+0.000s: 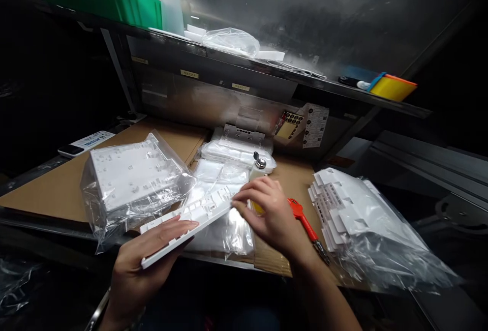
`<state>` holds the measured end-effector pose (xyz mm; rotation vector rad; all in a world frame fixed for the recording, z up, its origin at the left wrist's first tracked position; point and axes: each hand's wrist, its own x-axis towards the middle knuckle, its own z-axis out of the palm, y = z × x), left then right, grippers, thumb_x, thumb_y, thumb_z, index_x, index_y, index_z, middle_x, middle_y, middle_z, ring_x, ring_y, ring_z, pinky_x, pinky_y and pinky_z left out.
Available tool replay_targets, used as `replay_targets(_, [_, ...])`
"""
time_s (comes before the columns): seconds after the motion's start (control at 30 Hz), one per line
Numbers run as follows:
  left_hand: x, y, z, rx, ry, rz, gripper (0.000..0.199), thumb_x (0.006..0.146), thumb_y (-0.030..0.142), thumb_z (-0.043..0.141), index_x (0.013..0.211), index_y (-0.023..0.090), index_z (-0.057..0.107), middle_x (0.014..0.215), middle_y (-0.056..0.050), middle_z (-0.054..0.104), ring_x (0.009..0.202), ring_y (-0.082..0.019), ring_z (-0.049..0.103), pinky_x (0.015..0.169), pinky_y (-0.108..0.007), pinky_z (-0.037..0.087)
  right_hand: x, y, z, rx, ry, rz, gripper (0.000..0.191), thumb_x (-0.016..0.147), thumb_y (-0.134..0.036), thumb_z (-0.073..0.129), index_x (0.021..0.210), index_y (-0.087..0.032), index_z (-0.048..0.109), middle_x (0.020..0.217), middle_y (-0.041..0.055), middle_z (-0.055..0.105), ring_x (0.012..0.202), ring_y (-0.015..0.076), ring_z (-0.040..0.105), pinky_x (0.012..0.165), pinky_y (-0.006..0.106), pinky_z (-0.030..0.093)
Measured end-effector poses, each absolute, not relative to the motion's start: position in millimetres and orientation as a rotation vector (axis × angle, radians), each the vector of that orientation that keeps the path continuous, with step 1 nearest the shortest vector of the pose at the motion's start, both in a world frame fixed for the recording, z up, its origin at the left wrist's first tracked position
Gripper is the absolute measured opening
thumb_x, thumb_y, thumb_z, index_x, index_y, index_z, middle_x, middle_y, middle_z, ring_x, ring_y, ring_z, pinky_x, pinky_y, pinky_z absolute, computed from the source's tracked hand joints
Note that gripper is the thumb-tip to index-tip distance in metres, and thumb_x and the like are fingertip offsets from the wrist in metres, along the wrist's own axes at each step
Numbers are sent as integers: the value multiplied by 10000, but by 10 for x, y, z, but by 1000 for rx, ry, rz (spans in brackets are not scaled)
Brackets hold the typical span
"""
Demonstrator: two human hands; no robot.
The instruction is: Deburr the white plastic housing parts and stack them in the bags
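Observation:
My left hand (148, 260) grips a white moulded plastic panel (206, 214) by its near left end, with the fingers over the top face. The panel is tilted and held above the bench, its clips and slots facing up. At its far right corner, my right hand (267, 209) has thumb and forefinger pinched together on the edge. Clear plastic bags (229, 232) lie beneath the panel. Just behind my right hand stands a pump-top bottle (259, 166) with a metal cap, partly hidden by the fingers.
Bagged white panels (133, 168) lie on cardboard (46, 188) at left; another bagged stack (343, 209) leans at right. A red-handled tool (303, 219) lies beside my right forearm. The shelf above holds a green bin (114, 3), a squeeze bottle (172, 10) and a yellow block (392, 88).

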<state>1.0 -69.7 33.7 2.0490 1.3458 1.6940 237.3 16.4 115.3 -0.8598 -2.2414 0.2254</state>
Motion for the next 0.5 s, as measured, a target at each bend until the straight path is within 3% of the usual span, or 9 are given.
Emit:
replay_targets(0.2, [37, -564, 276, 2179, 1252, 1663, 438, 870, 45, 673, 1226, 297, 717, 1161, 20, 785, 1055, -196, 747, 1042, -315, 553, 1984, -154, 1142, -672, -2313, 303, 78, 968, -265, 655, 987, -216, 713, 969, 17, 756, 968, 199, 623, 835, 384, 418])
replay_targets(0.3, [35, -580, 267, 2161, 1246, 1652, 401, 867, 51, 699, 1185, 293, 736, 1147, 22, 790, 1057, -189, 745, 1053, -307, 542, 2088, -78, 1133, -689, -2284, 321, 60, 961, -269, 674, 972, -222, 711, 966, 7, 754, 976, 193, 627, 859, 378, 407])
replay_targets(0.5, [-25, -680, 272, 1894, 1341, 1732, 278, 844, 130, 776, 1072, 291, 786, 1056, 14, 812, 949, -208, 770, 939, -308, 609, 2863, 482, 991, -1133, -2199, 31, 74, 951, -273, 673, 919, -250, 735, 971, 25, 760, 1002, 260, 624, 883, 441, 395])
